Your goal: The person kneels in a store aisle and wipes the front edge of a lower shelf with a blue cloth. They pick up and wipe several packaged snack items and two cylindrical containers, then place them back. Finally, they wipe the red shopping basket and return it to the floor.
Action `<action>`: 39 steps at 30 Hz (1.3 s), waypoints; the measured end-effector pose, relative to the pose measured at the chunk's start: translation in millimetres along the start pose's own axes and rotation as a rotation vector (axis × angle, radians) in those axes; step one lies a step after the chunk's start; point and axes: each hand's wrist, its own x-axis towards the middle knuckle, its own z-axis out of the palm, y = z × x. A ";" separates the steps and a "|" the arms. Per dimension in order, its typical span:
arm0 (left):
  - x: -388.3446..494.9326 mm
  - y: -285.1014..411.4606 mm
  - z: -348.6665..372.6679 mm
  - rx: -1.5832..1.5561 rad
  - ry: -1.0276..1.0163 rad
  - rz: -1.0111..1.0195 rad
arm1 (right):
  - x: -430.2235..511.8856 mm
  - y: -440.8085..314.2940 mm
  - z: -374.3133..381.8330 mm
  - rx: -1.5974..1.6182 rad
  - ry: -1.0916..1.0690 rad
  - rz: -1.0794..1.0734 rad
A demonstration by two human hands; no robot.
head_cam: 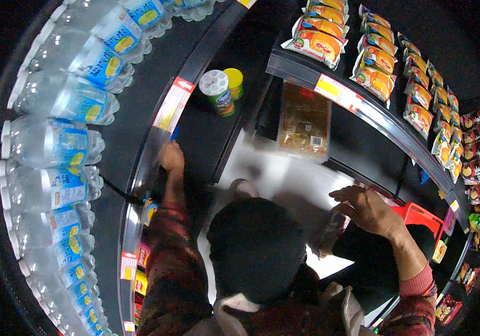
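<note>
My left hand (172, 156) reaches in at the front edge of the left shelf, beside the label rail (172, 103). Its fingers curl partly out of sight under that edge, and a small blue thing (175, 133) shows just beyond them. Whether it holds anything is hidden. Farther along on a lower black shelf stand two canisters: a green one with a pale lid (214, 82) and one with a yellow lid (234, 79). On the right, my right hand (366, 210) hangs above the floor with bent, spread fingers and nothing in them. A dark blurred object (328, 233) lies beneath it.
Rows of clear drink bottles (70, 145) with blue labels fill the upper left shelf. Packaged buns (374, 71) line the right shelf, with a clear-wrapped brown pack (305, 119) below. A red basket (422, 218) is beyond my right hand. A dark round shape (257, 250) blocks the middle.
</note>
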 end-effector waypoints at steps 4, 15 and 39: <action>-28.4 -0.2 14.7 0.195 0.191 0.275 | -6.4 -5.9 0.7 -0.107 0.039 -0.112; -75.2 19.5 33.3 -0.418 -0.007 0.512 | -7.3 -19.5 7.5 -0.171 -0.035 -0.103; -223.1 151.4 -337.8 -1.537 -0.826 0.808 | -79.8 -70.7 -49.0 0.471 0.487 -0.397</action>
